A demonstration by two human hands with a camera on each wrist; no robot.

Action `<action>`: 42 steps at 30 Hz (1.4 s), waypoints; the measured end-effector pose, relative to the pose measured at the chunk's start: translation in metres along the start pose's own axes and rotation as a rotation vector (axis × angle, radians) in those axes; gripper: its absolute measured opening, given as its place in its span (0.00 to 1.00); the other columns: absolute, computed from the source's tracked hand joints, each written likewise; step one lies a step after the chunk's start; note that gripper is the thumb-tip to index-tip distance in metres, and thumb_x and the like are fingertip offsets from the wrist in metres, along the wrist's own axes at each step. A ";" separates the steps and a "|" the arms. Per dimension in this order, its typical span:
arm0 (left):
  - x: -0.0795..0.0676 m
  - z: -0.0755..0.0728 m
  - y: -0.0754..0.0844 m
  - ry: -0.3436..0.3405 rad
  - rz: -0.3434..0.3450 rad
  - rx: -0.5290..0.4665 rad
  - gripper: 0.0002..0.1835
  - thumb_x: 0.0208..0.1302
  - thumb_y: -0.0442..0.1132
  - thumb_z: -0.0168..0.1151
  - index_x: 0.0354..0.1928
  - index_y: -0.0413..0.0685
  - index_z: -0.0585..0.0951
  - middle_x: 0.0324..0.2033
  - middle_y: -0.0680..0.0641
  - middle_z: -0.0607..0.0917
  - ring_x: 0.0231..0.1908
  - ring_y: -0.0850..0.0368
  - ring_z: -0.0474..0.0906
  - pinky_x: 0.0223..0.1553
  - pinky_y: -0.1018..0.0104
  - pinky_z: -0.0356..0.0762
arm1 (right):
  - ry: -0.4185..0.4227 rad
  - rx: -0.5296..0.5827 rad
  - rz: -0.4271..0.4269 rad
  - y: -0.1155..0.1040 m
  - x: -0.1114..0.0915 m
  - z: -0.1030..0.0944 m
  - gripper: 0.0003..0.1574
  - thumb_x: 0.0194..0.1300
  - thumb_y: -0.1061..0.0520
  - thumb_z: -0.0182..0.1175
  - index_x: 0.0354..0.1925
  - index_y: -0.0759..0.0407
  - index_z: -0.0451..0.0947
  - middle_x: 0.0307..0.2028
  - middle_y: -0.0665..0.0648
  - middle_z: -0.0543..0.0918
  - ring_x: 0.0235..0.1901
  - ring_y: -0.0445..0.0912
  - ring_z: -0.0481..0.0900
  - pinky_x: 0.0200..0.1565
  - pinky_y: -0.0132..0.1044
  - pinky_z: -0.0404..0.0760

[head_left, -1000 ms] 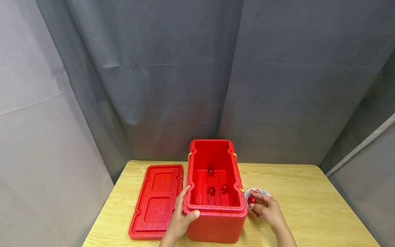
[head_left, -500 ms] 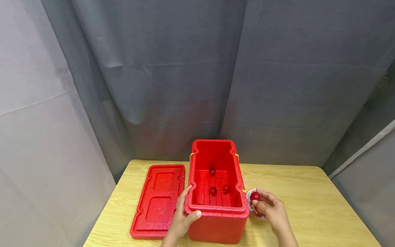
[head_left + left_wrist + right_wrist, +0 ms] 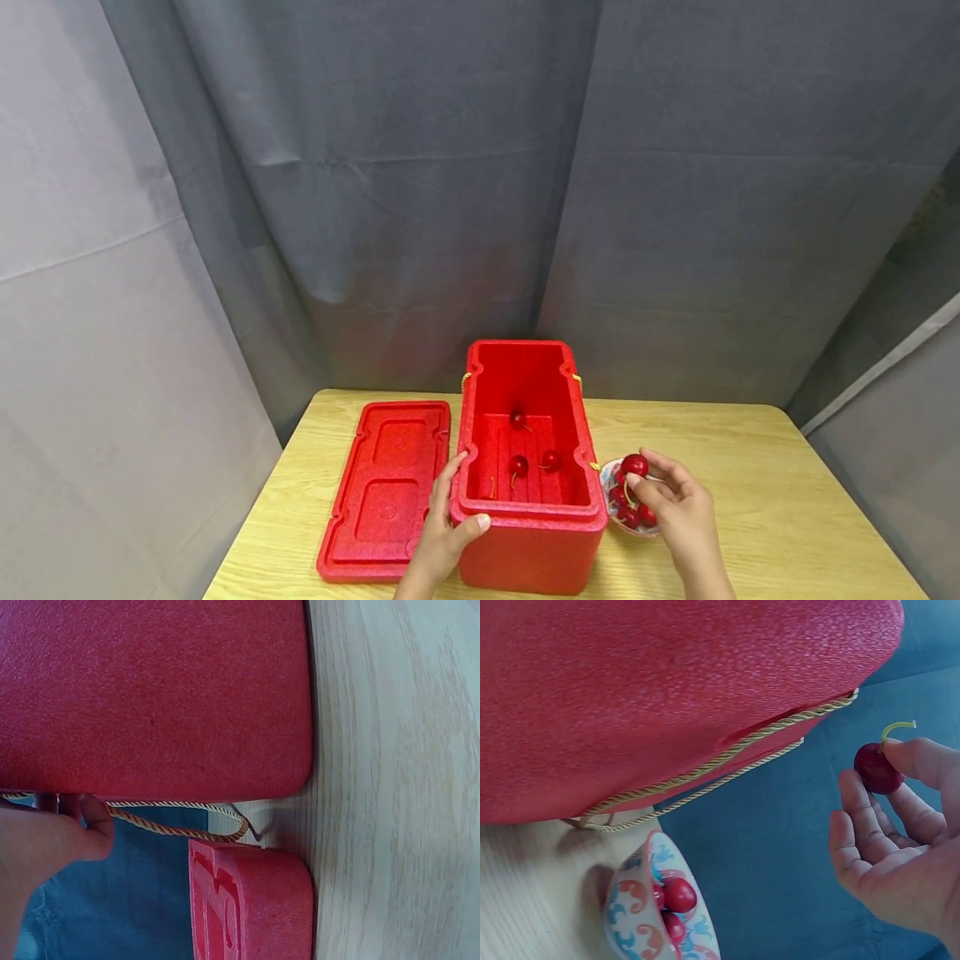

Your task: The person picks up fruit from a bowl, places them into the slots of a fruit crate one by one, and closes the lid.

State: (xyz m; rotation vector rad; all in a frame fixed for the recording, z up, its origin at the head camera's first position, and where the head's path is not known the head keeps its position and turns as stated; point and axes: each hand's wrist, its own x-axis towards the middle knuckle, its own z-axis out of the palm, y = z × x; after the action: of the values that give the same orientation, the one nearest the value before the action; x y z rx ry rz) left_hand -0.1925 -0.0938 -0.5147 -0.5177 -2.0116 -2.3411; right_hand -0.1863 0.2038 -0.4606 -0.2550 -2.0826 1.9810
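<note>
My right hand (image 3: 682,512) pinches a dark red cherry (image 3: 634,464) between thumb and fingertips, above a small patterned bowl (image 3: 634,896). In the right wrist view a curved yellow-green stem sticks up from that held cherry (image 3: 878,769). More cherries (image 3: 630,517) lie in the bowl. Left of it stands a tall, lidless red foam box (image 3: 532,554). Three cherries (image 3: 518,465) show on its floor, and a stem rises behind its front wall. My left hand (image 3: 444,533) rests on the box's near left corner, thumb on the front rim and fingers along the side.
The red lid (image 3: 386,492) lies flat on the wooden table (image 3: 780,500), left of the box. Yellow rope handles (image 3: 727,754) hang along the box's sides. Grey curtains (image 3: 420,208) close off the back and sides.
My right hand has lifted the cherry from over the bowl and moved slightly right and up, uncovering more cherries there. My left hand stays on the box corner.
</note>
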 end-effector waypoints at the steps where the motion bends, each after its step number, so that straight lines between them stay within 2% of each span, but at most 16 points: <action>1: 0.000 0.000 0.000 -0.001 0.002 -0.003 0.42 0.51 0.36 0.62 0.69 0.58 0.56 0.63 0.39 0.52 0.55 0.43 0.65 0.50 0.59 0.70 | -0.002 0.002 -0.005 -0.002 0.000 0.000 0.27 0.57 0.61 0.65 0.54 0.65 0.71 0.38 0.44 0.80 0.36 0.38 0.79 0.35 0.31 0.79; 7: -0.001 -0.001 0.001 0.008 0.001 0.012 0.42 0.51 0.36 0.63 0.69 0.58 0.57 0.63 0.40 0.51 0.55 0.44 0.65 0.50 0.59 0.70 | 0.004 -0.006 -0.047 -0.013 0.001 -0.002 0.24 0.57 0.63 0.64 0.52 0.64 0.73 0.38 0.44 0.80 0.35 0.40 0.80 0.35 0.28 0.78; 12: -0.001 -0.001 0.002 -0.003 -0.005 0.001 0.42 0.52 0.36 0.62 0.69 0.58 0.56 0.63 0.39 0.51 0.55 0.43 0.65 0.50 0.58 0.70 | -0.001 -0.016 -0.089 -0.025 0.003 -0.002 0.25 0.58 0.62 0.64 0.53 0.67 0.72 0.38 0.45 0.81 0.36 0.40 0.79 0.37 0.27 0.77; 23: 0.001 0.000 0.000 -0.004 0.004 0.014 0.42 0.51 0.36 0.63 0.69 0.58 0.57 0.62 0.39 0.52 0.56 0.43 0.63 0.50 0.58 0.70 | -0.038 -0.072 -0.068 -0.049 0.006 0.005 0.29 0.59 0.57 0.64 0.56 0.67 0.70 0.39 0.46 0.81 0.38 0.38 0.78 0.39 0.27 0.76; 27: 0.001 0.000 0.002 -0.010 -0.001 0.012 0.42 0.51 0.36 0.63 0.69 0.58 0.57 0.62 0.39 0.52 0.55 0.44 0.64 0.49 0.58 0.70 | -0.071 -0.083 -0.077 -0.058 0.010 0.007 0.30 0.60 0.55 0.63 0.57 0.67 0.69 0.39 0.47 0.80 0.38 0.39 0.78 0.38 0.29 0.77; 34: 0.002 -0.002 0.004 -0.011 -0.014 0.047 0.43 0.51 0.37 0.63 0.70 0.59 0.56 0.63 0.40 0.54 0.56 0.42 0.64 0.50 0.60 0.70 | -0.156 -0.010 -0.146 -0.078 0.020 0.011 0.26 0.61 0.57 0.63 0.55 0.66 0.71 0.38 0.51 0.79 0.36 0.41 0.79 0.38 0.31 0.78; 39: 0.003 -0.005 0.007 -0.021 -0.008 0.086 0.44 0.51 0.38 0.64 0.70 0.60 0.56 0.64 0.42 0.54 0.58 0.42 0.62 0.52 0.61 0.67 | -0.195 -0.049 -0.174 -0.090 0.028 0.016 0.28 0.62 0.55 0.62 0.56 0.67 0.69 0.38 0.53 0.79 0.37 0.42 0.79 0.39 0.32 0.78; 42: 0.004 -0.006 0.008 -0.050 0.026 0.051 0.43 0.51 0.35 0.64 0.69 0.57 0.57 0.64 0.41 0.55 0.58 0.42 0.63 0.52 0.60 0.68 | -0.215 -0.082 -0.181 -0.094 0.032 0.019 0.29 0.62 0.53 0.62 0.56 0.67 0.69 0.39 0.54 0.78 0.38 0.42 0.79 0.39 0.32 0.78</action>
State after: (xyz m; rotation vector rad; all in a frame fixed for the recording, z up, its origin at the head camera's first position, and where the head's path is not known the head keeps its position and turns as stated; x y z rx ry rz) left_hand -0.1959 -0.1000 -0.5071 -0.6019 -2.0664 -2.2782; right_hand -0.2184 0.1896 -0.3655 0.1343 -2.2298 1.8902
